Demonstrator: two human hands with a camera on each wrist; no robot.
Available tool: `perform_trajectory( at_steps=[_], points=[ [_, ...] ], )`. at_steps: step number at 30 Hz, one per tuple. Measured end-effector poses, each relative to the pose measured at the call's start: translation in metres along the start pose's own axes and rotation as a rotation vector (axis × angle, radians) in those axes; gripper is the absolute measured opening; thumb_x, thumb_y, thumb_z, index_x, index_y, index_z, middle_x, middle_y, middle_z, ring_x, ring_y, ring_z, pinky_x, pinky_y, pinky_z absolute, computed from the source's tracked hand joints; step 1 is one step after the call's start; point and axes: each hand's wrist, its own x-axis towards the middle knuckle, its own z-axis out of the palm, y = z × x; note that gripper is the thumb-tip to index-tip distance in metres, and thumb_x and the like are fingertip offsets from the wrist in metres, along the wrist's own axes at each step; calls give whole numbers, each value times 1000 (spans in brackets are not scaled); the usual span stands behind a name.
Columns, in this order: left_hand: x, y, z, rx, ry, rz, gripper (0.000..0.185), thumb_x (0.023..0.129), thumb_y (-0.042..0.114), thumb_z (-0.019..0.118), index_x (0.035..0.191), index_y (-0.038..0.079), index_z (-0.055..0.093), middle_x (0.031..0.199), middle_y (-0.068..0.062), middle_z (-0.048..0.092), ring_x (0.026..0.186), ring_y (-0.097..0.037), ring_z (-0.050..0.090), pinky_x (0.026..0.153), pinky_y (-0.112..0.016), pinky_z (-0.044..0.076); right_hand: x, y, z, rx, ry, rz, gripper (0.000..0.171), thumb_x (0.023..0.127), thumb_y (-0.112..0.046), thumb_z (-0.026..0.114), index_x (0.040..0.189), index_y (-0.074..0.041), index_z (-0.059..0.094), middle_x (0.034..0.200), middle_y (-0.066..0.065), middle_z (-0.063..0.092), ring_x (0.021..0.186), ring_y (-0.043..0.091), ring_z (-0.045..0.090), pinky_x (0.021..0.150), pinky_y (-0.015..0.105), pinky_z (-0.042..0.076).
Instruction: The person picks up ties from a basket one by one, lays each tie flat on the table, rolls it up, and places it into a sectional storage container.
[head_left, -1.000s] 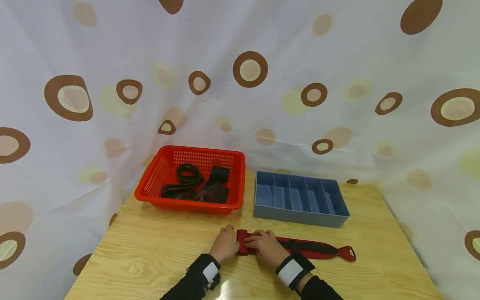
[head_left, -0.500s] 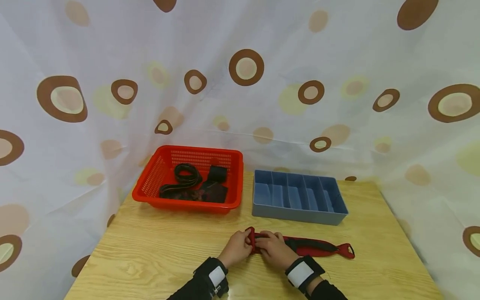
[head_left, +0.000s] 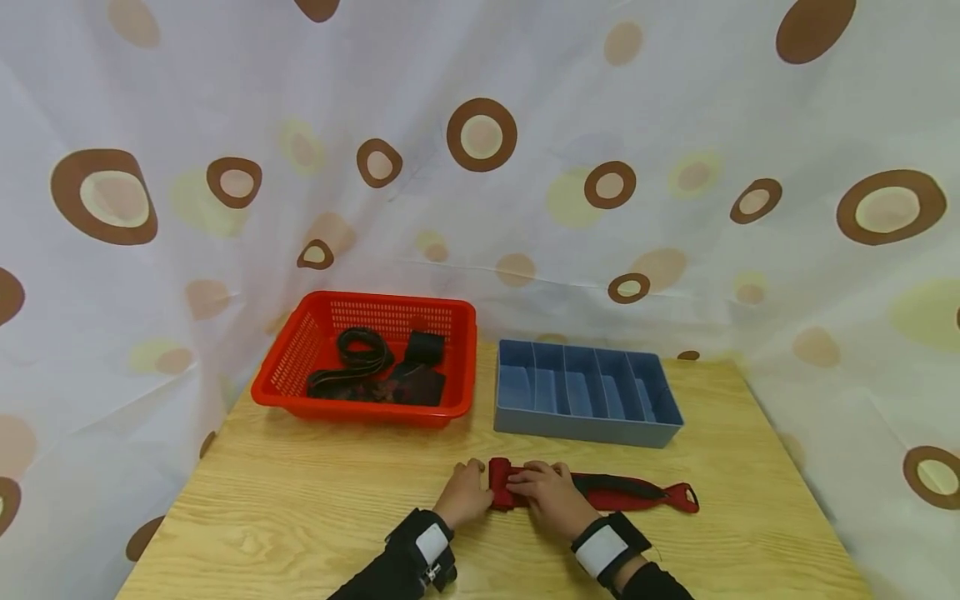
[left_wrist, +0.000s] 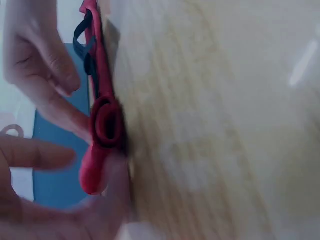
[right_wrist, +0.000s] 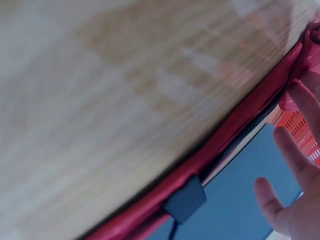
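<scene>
A long red strap (head_left: 633,495) with a black band along it lies on the wooden table (head_left: 300,508), its looped tip pointing right. Its left end is wound into a small roll (head_left: 500,485). My left hand (head_left: 463,493) holds the roll from the left, thumb against it. My right hand (head_left: 546,492) lies over the roll from the right, fingers curled on it. In the left wrist view the roll (left_wrist: 106,125) shows end-on between the fingertips of both hands. In the right wrist view the strap (right_wrist: 235,135) runs along the table with a black slider (right_wrist: 185,200) on it.
A red mesh basket (head_left: 360,413) with several dark straps (head_left: 375,371) stands at the back left. A blue tray (head_left: 585,433) with dividers stands to its right, just behind the strap. A dotted curtain (head_left: 480,167) closes in the table on three sides.
The strap's left end, flat a second ago, was lifted and is now wound into a thicker roll. Both hands stay on it, and the flat part of the strap is shorter.
</scene>
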Motion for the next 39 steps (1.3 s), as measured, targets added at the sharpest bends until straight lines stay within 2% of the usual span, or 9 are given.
perform_trajectory(
  at_steps=[3, 6, 10, 14, 17, 23, 26, 35, 39],
  points=[
    [0, 0, 1, -60, -31, 73, 40, 78, 0, 60, 116, -12, 54, 108, -22, 59, 93, -32, 58, 80, -41, 49, -4, 2, -1, 75, -22, 30, 28, 86, -4, 61, 110, -15, 71, 115, 0, 68, 116, 27, 52, 83, 46, 34],
    [-2, 5, 4, -74, -23, 130, 44, 77, -4, 58, 119, -13, 53, 94, -16, 61, 83, -22, 55, 71, -30, 47, -8, 2, -2, 128, -32, 58, 27, 88, -6, 59, 112, -13, 70, 116, 1, 67, 120, 29, 50, 84, 47, 33],
    [-4, 16, 9, -19, -37, 171, 51, 75, -7, 54, 125, -15, 50, 88, -15, 55, 75, -15, 45, 63, -21, 39, -11, 3, -2, 70, 14, 66, 21, 87, -8, 61, 104, -12, 73, 110, 0, 69, 114, 26, 51, 83, 44, 34],
    [-3, 24, 17, 55, -93, 138, 57, 74, -5, 57, 129, -15, 46, 100, -25, 53, 74, -19, 43, 62, -24, 36, -13, 4, -1, -104, 182, 96, 12, 79, -7, 68, 87, -13, 75, 95, -2, 69, 95, 20, 52, 77, 38, 37],
    [-1, 26, 22, 71, -111, 93, 60, 74, -1, 61, 130, -15, 44, 107, -29, 51, 75, -22, 43, 61, -27, 37, -15, 3, -1, -134, 234, 151, 8, 77, -7, 71, 81, -13, 73, 88, -2, 67, 85, 18, 53, 71, 34, 40],
    [-2, 25, 24, 54, -55, 129, 60, 81, 4, 60, 135, -13, 41, 104, -22, 52, 77, -18, 47, 66, -26, 41, -20, 4, 4, 23, 90, 180, 19, 84, -9, 65, 101, -8, 72, 104, 6, 67, 93, 24, 55, 72, 38, 41],
    [-3, 24, 24, 44, -37, 146, 59, 81, 2, 61, 136, -10, 41, 100, -17, 51, 72, -13, 45, 62, -22, 40, -20, 2, 8, 18, 58, 146, 23, 86, -11, 63, 107, -9, 70, 108, 6, 61, 95, 24, 51, 71, 36, 38],
    [-3, 25, 26, 312, 4, 276, 44, 83, 1, 60, 126, -9, 54, 109, -19, 54, 99, -23, 58, 87, -30, 50, -16, -9, 12, -117, -41, 71, 24, 93, -28, 54, 105, -13, 69, 123, 10, 54, 100, 24, 44, 75, 37, 35],
    [-1, 26, 29, 365, 19, 275, 41, 84, 3, 63, 124, -8, 56, 115, -22, 54, 107, -28, 59, 90, -32, 50, -15, -6, -1, -119, 0, 90, 19, 89, -23, 60, 100, -12, 72, 111, 5, 64, 99, 22, 52, 78, 39, 41]
  ],
)
